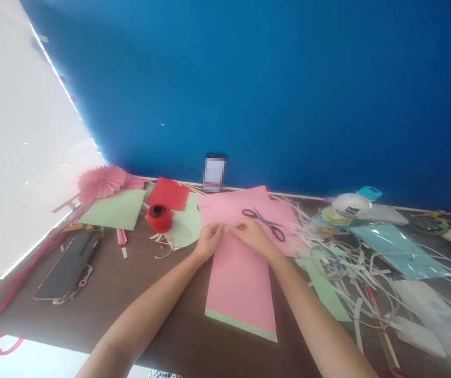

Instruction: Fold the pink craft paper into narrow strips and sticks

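A long pink paper (241, 283) lies in front of me, with a pale green band (241, 325) along its near edge. At its far end my left hand (209, 240) pinches the paper with fingers together. Close beside it, my right hand (252, 236) is closed on the same far edge, where a small bit of pale green shows between the fingertips. Black-handled scissors (266, 224) rest slightly open on larger pink sheets (231, 202) just beyond my right hand.
Left: a red ribbon roll (159, 218), red paper (168, 193), a pink folded fan (102, 184), green paper (115, 209) and a phone (70, 265). Right: tangled white paper strips (353, 278), a glue bottle (351, 205) and a blue packet (400, 249). A blue wall (268, 94) stands behind.
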A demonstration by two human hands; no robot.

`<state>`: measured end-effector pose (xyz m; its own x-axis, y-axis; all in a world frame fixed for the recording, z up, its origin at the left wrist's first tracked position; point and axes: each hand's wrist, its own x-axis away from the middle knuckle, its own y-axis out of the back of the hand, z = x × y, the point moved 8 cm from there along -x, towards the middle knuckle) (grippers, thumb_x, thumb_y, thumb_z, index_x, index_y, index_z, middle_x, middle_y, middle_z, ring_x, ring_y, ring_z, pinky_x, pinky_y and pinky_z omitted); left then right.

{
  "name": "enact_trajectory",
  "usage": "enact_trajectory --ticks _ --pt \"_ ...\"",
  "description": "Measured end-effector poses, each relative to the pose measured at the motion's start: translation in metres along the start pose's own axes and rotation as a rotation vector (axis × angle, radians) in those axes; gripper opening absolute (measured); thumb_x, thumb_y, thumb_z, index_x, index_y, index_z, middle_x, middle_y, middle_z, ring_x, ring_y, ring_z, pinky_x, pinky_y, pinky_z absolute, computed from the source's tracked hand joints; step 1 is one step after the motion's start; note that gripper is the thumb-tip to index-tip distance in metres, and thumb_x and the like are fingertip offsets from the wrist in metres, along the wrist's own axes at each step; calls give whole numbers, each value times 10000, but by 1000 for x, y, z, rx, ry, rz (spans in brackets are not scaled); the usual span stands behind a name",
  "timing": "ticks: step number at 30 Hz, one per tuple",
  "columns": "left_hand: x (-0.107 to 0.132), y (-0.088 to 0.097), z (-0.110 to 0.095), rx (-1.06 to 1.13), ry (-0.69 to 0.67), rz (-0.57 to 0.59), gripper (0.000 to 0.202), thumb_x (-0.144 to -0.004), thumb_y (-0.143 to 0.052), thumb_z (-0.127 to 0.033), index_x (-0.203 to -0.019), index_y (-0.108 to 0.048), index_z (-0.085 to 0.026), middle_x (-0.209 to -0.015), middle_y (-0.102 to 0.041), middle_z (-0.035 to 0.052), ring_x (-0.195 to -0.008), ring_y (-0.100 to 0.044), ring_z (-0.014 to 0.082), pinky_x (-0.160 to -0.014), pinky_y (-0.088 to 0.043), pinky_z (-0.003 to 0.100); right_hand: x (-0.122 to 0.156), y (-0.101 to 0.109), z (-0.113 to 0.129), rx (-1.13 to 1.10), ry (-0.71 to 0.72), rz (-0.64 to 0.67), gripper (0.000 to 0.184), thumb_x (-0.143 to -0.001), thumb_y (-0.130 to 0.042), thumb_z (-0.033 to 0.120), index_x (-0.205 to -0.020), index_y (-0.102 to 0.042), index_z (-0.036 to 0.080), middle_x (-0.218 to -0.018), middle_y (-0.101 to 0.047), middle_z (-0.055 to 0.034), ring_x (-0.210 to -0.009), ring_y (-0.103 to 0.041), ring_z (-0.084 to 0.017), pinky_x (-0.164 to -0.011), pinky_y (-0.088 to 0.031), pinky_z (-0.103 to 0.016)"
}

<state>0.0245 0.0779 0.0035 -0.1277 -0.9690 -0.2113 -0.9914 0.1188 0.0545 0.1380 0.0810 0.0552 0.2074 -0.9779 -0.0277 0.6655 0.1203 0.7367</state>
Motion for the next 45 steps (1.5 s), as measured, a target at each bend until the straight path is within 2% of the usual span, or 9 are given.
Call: enact_trajectory --ticks 7,10,15,24,28,32,35,39,45 --pt "1 5 -2 -85 -10 -49 328 -834 -379 -357 -863 -634 -153 -831 -650 51 -793 -585 178 -721 -432 272 4 10 -2 20 -86 -21 316 -646 -543 469 -562 -550 165 -496 -566 -5 -484 -506 -137 -480 -356 -252" --pt "1 5 -3 -101 -14 -51 331 -836 -375 -361 -866 -631 -153 -833 -648 53 -789 -584 179 -719 -432 275 7 15 -4 27 -109 -12 284 -636 -564 451 -598 -575 170 -497 -583 1 -471 -529 -134 -482 -374 -247" --pt "1 9 -1 -96 -10 -91 337 -840 -368 -370 -890 -623 -156 -856 -645 60 -829 -576 186 -750 -429 286 11 23 -9 102 -131 -16 235 -650 -559 396 -555 -585 183 -440 -570 10 -469 -542 -137 -491 -385 -246" --pt "3 9 -8 -116 -50 -106 322 -840 -366 -376 -857 -611 -168 -837 -637 50 -817 -573 180 -745 -417 278 11 25 -20 -8 -120 17 243 -664 -569 384 -592 -597 154 -490 -590 -16 -463 -542 -139 -458 -395 -238" --pt "3 8 -8 -140 -77 -109 329 -846 -352 -380 -849 -604 -168 -828 -632 49 -806 -571 173 -730 -412 265 9 25 -28 -38 -198 -33 213 -646 -606 343 -729 -597 147 -523 -597 -8 -473 -562 -137 -449 -400 -221" --pt "3 9 -8 -156 -85 -113 329 -849 -346 -381 -844 -597 -168 -820 -628 47 -802 -569 170 -726 -409 260 8 26 -31 -49 -229 -56 303 -651 -614 301 -901 -603 131 -623 -636 -29 -472 -573 -129 -474 -420 -226" --pt "4 9 -9 -155 -84 -111 322 -852 -344 -373 -847 -593 -168 -823 -626 47 -807 -568 169 -728 -406 261 7 25 -29 -34 -198 -38 227 -670 -585 296 -824 -639 137 -663 -650 -41 -457 -566 -122 -473 -418 -229" --pt "4 8 -10 -153 -87 -102 316 -857 -333 -356 -850 -587 -170 -831 -621 49 -813 -563 169 -733 -404 266 6 23 -26 9 -140 8 200 -676 -553 331 -660 -650 157 -516 -605 -15 -463 -546 -142 -438 -387 -233" --pt "4 8 -14 -98 -79 -94 309 -844 -359 -363 -832 -595 -165 -815 -617 47 -800 -556 163 -735 -409 268 4 23 -26 22 -125 -23 192 -661 -542 334 -623 -631 169 -482 -586 -2 -451 -530 -142 -429 -376 -241"
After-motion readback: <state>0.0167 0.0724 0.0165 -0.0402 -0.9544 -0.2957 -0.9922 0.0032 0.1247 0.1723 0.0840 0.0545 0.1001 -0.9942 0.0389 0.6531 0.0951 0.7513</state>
